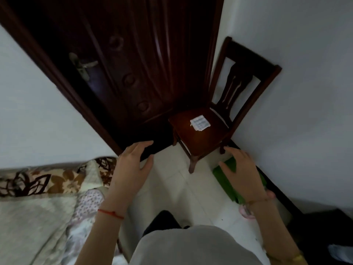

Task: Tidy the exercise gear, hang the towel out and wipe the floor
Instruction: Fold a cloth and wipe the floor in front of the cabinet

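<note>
Green mat point(225, 180), rolled, lies on pale floor point(172, 178) by wall; both hands' fingers point(232, 152) spread, empty.

Dim, soft indoor light; dark door point(133, 64) loses detail; wide-angle bending at edges; slight blur throughout.

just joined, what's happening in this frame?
A person stands in a room corner, looking down, both hands out in front and empty. The left hand is open above the pale floor near the dark door. The right hand is spread over a green folded item lying along the wall beside a wooden chair; contact is unclear. A white paper sits on the chair seat. Nothing is gripped yet.
</note>
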